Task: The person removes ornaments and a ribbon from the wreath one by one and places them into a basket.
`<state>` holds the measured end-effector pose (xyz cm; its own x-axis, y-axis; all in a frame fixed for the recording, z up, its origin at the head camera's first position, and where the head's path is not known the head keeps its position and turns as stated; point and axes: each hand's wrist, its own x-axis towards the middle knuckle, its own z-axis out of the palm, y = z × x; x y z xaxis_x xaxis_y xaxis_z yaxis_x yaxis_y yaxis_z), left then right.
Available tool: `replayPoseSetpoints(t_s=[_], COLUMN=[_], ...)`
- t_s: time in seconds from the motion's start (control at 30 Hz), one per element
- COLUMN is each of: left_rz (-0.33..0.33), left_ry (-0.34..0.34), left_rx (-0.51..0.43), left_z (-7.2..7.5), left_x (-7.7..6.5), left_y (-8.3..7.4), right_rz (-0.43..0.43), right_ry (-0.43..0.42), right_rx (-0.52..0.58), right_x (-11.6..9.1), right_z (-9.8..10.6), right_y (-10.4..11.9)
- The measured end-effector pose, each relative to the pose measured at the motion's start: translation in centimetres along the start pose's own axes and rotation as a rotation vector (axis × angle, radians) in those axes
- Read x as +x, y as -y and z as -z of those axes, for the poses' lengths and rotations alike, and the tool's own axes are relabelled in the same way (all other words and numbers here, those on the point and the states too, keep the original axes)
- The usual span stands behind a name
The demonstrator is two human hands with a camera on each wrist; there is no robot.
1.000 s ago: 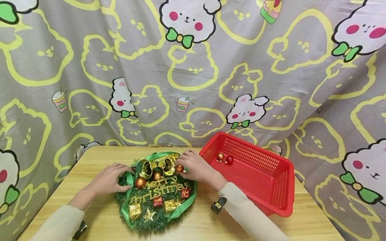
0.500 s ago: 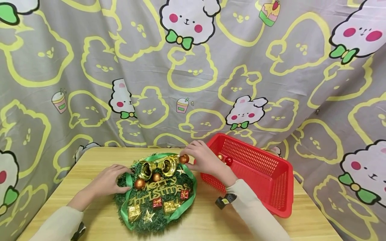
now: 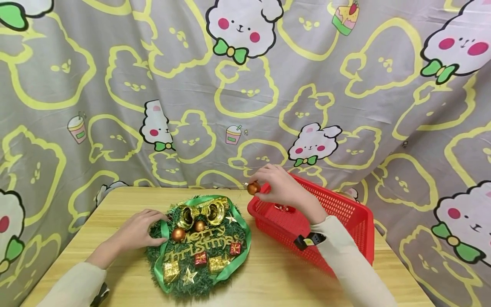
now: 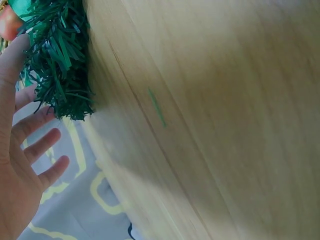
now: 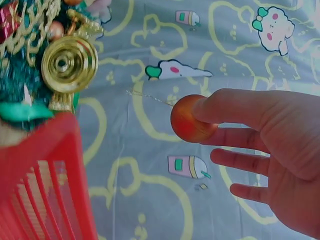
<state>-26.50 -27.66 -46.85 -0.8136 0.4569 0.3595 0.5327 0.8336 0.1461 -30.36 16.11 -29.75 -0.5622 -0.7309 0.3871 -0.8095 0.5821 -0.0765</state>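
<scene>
A green tinsel wreath [image 3: 195, 285] lies on the wooden table, trimmed with green ribbon, gold bells [image 3: 215, 213], copper-coloured baubles [image 3: 178, 234], small gift boxes and gold "Merry Christmas" lettering. My left hand [image 3: 139, 229] rests at its left edge, fingers spread and thumb apart, touching the greenery [image 4: 57, 55]. Between thumb and index finger, my right hand [image 3: 281, 187] pinches a copper-coloured bauble [image 5: 192, 119] with a thin hanging thread. That hand is raised over the near-left rim of the red plastic basket [image 3: 337, 200]. Little of the basket's contents shows behind it.
Inside the basket a red bauble [image 3: 290, 209] is partly hidden by the right hand. A patterned curtain [image 3: 249, 98] hangs behind the table [image 3: 126, 200]. A loose green strand [image 4: 157, 107] lies on the wood.
My right hand has lifted the copper-coloured bauble off the wreath's upper right and carried it right and up to the basket's rim. The left hand has stayed at the wreath.
</scene>
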Motion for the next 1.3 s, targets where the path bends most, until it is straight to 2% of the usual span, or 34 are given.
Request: replayPoseSetpoints(t_s=[0.27, 0.5, 0.77, 1.13, 1.3], left_rz=[-0.001, -0.002, -0.006, 0.000, 0.006], left_ry=[-0.009, -0.013, -0.019, -0.019, -0.014], left_rx=[-0.008, -0.010, -0.016, -0.009, -0.010], left_z=[-0.2, -0.2, -0.2, -0.2, -0.3], left_x=[-0.1, -0.1, -0.1, -0.1, -0.2], left_y=[0.1, 0.1, 0.1, 0.1, 0.0], right_rz=[0.009, 0.010, 0.023, 0.045, 0.100], right_ry=[0.080, 0.166, 0.199, 0.147, 0.100], right_rx=[-0.052, -0.117, -0.149, -0.136, -0.178], right_x=[-0.4, -1.4, -3.5, -5.8, -6.5], right_z=[1.6, 1.3, -0.8, -4.3, -5.7], right_y=[-2.2, -3.9, -6.5, -9.8, -10.7])
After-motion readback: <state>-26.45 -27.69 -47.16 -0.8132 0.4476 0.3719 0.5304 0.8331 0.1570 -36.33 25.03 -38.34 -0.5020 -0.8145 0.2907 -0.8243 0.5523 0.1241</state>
